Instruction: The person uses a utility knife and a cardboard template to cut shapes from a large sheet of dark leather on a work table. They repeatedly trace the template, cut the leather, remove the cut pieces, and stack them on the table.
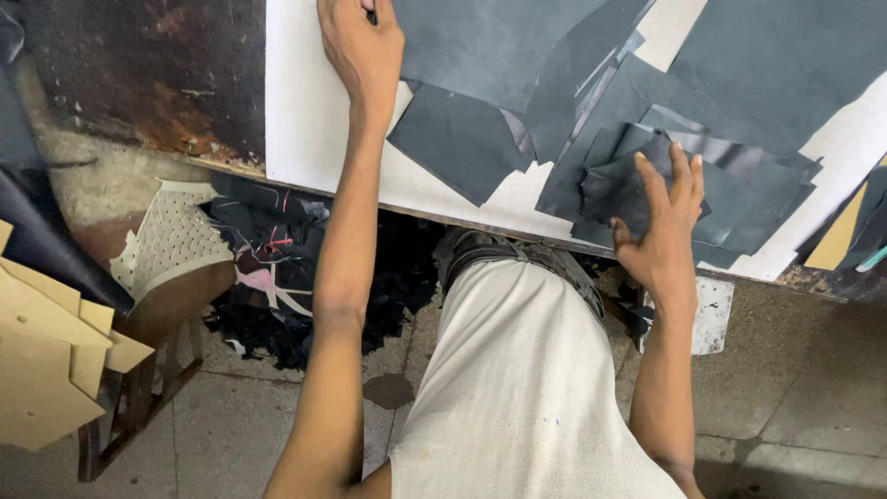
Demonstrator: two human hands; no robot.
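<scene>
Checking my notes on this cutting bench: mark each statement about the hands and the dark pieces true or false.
1. The right hand lies flat on a stack of dark cut pieces. True.
2. The left hand rests on the floor. False: it is up on the white board.
3. The cut pieces are bright red. False: they are dark grey to black.
4. Tan card shapes lie at the far left. True.
</scene>
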